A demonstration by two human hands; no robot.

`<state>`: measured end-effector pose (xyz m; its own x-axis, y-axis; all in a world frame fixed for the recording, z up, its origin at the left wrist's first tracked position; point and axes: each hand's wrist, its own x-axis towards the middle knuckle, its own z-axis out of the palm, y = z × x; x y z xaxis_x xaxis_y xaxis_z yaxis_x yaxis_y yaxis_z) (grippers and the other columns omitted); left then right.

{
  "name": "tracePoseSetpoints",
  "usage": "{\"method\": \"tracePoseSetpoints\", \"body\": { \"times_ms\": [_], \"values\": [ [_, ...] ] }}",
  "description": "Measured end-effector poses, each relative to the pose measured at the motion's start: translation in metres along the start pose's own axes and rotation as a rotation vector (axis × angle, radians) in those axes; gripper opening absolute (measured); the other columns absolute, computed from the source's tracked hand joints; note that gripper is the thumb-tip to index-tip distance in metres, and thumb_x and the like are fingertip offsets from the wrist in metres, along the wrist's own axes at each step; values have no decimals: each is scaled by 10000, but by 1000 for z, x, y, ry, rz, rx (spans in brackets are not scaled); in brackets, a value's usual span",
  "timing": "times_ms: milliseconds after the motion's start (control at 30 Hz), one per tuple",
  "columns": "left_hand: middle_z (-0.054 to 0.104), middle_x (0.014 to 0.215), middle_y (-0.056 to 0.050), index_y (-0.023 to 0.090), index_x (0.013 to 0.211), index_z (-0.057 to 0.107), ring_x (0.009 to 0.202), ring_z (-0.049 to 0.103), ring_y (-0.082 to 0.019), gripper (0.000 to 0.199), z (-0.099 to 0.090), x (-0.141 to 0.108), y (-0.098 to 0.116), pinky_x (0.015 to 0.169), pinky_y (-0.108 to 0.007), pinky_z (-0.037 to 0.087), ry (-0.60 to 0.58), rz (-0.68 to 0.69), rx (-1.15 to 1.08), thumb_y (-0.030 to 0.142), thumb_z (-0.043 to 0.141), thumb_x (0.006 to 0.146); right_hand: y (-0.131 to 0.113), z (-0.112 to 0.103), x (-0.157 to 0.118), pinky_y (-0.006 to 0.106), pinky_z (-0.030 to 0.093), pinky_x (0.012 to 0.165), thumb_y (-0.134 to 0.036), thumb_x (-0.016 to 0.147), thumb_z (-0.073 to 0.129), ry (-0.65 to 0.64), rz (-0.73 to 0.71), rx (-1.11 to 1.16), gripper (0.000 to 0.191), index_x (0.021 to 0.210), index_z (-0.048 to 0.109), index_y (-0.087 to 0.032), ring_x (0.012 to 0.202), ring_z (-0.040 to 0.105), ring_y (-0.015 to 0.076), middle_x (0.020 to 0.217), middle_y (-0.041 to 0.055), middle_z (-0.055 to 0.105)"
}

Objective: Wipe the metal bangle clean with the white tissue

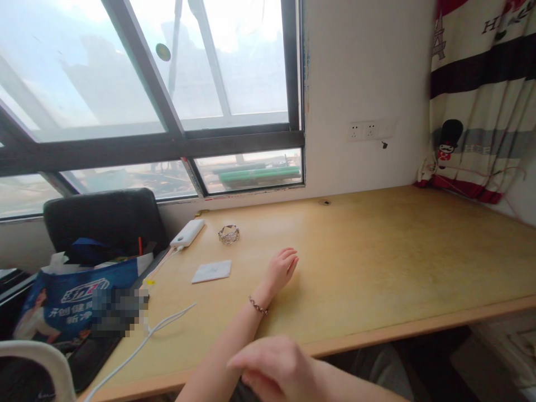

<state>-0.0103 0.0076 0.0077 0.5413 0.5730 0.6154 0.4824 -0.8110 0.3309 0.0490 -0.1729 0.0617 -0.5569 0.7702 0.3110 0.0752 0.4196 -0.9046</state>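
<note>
I see the left hand [281, 272] reaching over the pale yellow wooden table [385, 251] near the centre of the frame, its fingers close together, loosely bent, holding nothing I can see. A dark, beaded-looking bracelet [258, 306] circles that wrist, just below centre. At bottom centre I have the right hand [281, 360] curled near the left forearm; I can't tell whether its fingers pinch anything. Left of centre lie a silver openwork bangle [229, 239] and a flat white rectangular packet [211, 272].

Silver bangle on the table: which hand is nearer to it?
Left. The left hand is right of the bangle, nearer the camera; the right hand is farther from it, closest to the camera.
</note>
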Motion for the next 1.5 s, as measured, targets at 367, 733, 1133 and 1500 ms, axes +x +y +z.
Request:
{"method": "tracePoseSetpoints", "body": {
  "times_ms": [367, 733, 1133, 1500],
  "values": [
    [610, 886, -78, 152, 920, 569, 858, 547, -163, 229, 14, 0, -9, 788, -307, 433, 72, -240, -182, 119, 395, 775, 146, -111, 91, 203, 292, 400, -452, 793, 345, 707, 161, -178, 446, 461, 443, -171, 401, 396, 92, 385, -22, 417],
    [539, 541, -9, 94, 913, 577, 462, 488, -97, 353, 23, 5, 16, 456, -206, 413, 195, -650, -960, 359, 387, 778, 145, -112, 87, 195, 219, 340, -549, 760, 378, 462, 118, 352, 542, 366, 301, -186, 298, 288, 47, 315, -63, 268],
    [511, 512, 10, 114, 913, 623, 352, 354, -38, 342, 23, -1, 6, 327, -151, 258, 11, -679, -953, 346, 455, 727, 136, -100, 81, 195, 336, 373, -470, 695, 516, 376, 258, 288, 393, 457, 462, -162, 352, 431, 77, 366, -34, 440],
    [449, 440, 35, 111, 894, 611, 296, 316, -35, 399, 20, -1, 10, 288, -155, 237, -42, -658, -893, 433, 417, 760, 143, -97, 82, 229, 395, 367, -349, 683, 506, 369, 335, 204, 220, 566, 496, -164, 348, 476, 116, 384, -31, 477]
  ]
}}
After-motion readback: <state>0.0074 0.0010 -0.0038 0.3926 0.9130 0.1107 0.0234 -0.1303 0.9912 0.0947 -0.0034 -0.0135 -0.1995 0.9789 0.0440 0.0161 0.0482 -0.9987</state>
